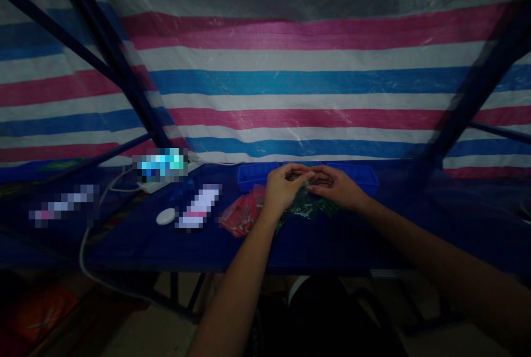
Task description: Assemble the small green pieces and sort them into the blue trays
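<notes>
- A small heap of dark green pieces (309, 209) lies on the table (340, 246), near its middle and just in front of the person. The light is too dim to tell what the pieces are.
- The left hand (284, 187) and the right hand (339, 187) hover right over the heap, knuckles up, with their fingertips brought together above it.
- The fingers (299, 176) of both hands are curled inward and nearly closed, and the thumbs and forefingers meet between the hands. Whether a piece is pinched there cannot be told, as the spot is too dark and small.
- The heel of the left hand sits at the heap's left edge, and the right wrist rests just beside its right edge.
- A low blue tray (369, 176) stands directly behind the hands. Its inside is hidden by the hands and the gloom.
- A bunch of red packets (243, 216) lies to the left of the heap, close to the left wrist.
- Farther left are a white round disc (166, 216) and a long pale thing (198, 206) with a blurred face, so no writing can be read.
- Behind them lies a white power strip (150, 185), also partly blurred, and a white cable (85, 246) hangs off the table's edge.
- A tarp (290, 69) striped pink, white and blue hangs behind the table.
</notes>
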Action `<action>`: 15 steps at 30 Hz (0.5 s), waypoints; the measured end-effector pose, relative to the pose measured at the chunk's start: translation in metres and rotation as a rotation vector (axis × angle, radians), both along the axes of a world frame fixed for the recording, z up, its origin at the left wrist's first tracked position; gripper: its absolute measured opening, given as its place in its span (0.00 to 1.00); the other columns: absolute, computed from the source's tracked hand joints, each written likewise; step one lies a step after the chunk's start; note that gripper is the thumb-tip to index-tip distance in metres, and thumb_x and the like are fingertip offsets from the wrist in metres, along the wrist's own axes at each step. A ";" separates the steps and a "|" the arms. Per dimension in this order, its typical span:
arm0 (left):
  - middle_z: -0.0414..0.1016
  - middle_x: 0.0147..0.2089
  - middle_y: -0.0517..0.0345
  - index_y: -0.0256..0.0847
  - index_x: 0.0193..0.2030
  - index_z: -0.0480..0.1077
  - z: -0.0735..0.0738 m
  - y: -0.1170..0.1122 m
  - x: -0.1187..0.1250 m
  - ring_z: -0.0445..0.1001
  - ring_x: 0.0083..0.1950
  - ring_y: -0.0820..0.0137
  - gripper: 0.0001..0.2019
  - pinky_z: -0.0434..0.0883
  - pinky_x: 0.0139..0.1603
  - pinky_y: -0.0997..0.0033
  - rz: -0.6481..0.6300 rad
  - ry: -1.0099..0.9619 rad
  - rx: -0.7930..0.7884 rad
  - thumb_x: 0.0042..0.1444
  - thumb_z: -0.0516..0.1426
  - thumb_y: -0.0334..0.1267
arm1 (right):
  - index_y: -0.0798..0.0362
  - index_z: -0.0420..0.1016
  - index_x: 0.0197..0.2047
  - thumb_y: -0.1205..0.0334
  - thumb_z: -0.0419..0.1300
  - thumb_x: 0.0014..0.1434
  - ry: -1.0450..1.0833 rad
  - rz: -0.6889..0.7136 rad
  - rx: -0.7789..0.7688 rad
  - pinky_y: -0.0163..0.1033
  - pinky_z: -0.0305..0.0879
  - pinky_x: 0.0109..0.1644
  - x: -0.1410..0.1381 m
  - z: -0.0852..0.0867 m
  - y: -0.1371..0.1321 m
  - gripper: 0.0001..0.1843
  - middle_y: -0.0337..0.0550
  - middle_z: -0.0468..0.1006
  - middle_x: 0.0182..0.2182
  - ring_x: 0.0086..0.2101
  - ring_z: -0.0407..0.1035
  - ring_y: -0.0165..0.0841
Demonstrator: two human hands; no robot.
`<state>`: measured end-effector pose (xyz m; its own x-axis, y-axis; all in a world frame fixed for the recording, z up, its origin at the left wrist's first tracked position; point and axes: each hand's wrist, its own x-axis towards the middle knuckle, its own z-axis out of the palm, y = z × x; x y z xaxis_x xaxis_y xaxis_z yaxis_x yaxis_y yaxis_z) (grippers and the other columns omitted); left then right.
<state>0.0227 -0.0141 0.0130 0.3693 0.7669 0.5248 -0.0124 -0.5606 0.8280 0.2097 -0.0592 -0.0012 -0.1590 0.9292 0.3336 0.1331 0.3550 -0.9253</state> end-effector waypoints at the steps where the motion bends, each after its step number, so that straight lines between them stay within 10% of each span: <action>1: 0.83 0.43 0.50 0.38 0.45 0.78 0.000 -0.001 0.000 0.82 0.43 0.66 0.15 0.78 0.46 0.66 -0.017 0.002 0.001 0.59 0.65 0.47 | 0.46 0.75 0.51 0.52 0.74 0.50 0.010 -0.002 -0.008 0.51 0.76 0.54 -0.001 0.000 0.000 0.26 0.43 0.85 0.44 0.44 0.80 0.40; 7: 0.80 0.54 0.46 0.39 0.55 0.73 -0.004 0.002 0.003 0.81 0.51 0.64 0.19 0.78 0.51 0.65 0.014 -0.041 0.001 0.59 0.66 0.44 | 0.49 0.75 0.48 0.51 0.74 0.51 0.071 -0.094 0.006 0.46 0.77 0.46 0.004 0.001 0.003 0.24 0.38 0.83 0.32 0.33 0.79 0.35; 15: 0.82 0.44 0.50 0.38 0.54 0.73 -0.011 0.008 0.004 0.82 0.43 0.67 0.16 0.78 0.49 0.66 -0.037 -0.025 -0.060 0.60 0.64 0.36 | 0.50 0.76 0.45 0.50 0.76 0.49 0.202 -0.154 0.014 0.44 0.78 0.44 0.008 -0.002 0.009 0.24 0.41 0.82 0.36 0.36 0.78 0.36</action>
